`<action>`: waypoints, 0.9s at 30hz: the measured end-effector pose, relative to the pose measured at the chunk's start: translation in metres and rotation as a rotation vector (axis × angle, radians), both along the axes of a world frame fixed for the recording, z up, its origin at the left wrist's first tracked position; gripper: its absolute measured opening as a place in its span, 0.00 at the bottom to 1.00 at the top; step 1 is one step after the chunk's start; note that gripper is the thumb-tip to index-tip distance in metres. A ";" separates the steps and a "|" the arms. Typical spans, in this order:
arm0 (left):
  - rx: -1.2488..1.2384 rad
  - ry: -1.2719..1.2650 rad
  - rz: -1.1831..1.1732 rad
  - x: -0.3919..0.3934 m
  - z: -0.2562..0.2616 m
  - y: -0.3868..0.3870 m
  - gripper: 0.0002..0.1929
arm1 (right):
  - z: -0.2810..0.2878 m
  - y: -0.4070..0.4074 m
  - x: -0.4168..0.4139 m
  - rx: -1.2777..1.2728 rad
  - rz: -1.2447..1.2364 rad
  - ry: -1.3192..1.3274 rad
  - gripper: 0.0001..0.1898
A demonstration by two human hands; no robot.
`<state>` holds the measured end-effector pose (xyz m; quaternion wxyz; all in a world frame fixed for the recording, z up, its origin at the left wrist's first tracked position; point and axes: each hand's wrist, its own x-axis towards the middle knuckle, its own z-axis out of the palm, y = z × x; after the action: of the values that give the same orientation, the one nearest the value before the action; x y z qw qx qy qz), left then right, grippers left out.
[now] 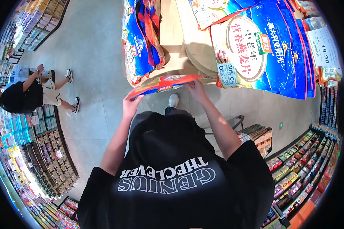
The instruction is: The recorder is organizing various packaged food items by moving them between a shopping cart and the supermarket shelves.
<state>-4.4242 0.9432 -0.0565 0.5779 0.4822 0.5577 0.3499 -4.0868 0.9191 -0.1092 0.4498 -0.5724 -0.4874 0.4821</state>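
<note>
A red and blue plastic food bag (166,84) is held up by its two ends at the near edge of a wooden display stand. My left hand (132,104) grips its left end, and my right hand (195,90) grips its right end. On the stand (172,54), at the left, several blue and red bags (140,54) stand packed side by side. At the right lies a stack of blue oatmeal bags (263,54) with white oval labels. Bare wood of the stand shows between the two groups.
A price card (322,47) stands at the far right. A wire shopping cart (253,133) holding cartons is to my right. Another person (25,96) in a black shirt is by the shelves on the left. Stocked shelves (301,169) curve along the lower right. Grey floor (94,114) runs between.
</note>
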 end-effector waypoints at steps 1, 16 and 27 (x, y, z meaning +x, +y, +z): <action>0.034 -0.029 0.011 0.003 -0.005 0.008 0.23 | -0.006 0.007 0.000 0.017 -0.036 0.078 0.18; -0.008 -0.096 0.051 -0.009 -0.053 0.048 0.18 | -0.031 0.026 -0.024 -0.052 -0.365 0.135 0.27; -0.100 -0.198 0.020 -0.027 -0.084 0.054 0.12 | -0.036 0.041 -0.038 -0.186 -0.547 0.271 0.23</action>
<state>-4.4509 0.9976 -0.1410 0.6500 0.4104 0.5195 0.3730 -4.1245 0.9602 -0.1447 0.5695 -0.6514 -0.2050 0.4576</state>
